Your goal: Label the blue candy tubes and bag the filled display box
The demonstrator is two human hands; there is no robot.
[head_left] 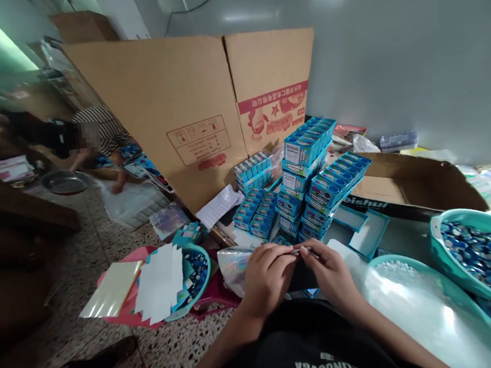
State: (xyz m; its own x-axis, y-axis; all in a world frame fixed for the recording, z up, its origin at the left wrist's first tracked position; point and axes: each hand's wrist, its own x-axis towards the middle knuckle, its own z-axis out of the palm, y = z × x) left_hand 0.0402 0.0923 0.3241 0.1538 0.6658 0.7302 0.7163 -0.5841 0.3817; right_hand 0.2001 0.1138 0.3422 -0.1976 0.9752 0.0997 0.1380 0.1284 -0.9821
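Note:
My left hand (269, 272) and my right hand (328, 269) meet close in front of my body, above the near edge of the table. Fingers of both are bent and pinched together, around a thin, pale-edged piece too small and covered to name. Beside my left hand a shiny clear plastic sheet or bag (235, 267) sticks out to the left; whether it is held cannot be told. Just beyond my hands stand stacks of small blue printed boxes (327, 184), the nearest ones labelled "CARAMELO". Open blue box trays (367, 232) lie to their right.
A tall cardboard carton (166, 98) stands behind the boxes. On the right are an open carton (416, 180), a teal basin (436, 225) of blue-and-silver pieces and a plastic-covered basin (435, 316). At left, a teal bowl (208, 264) holds cards. Another person (99, 126) works further left.

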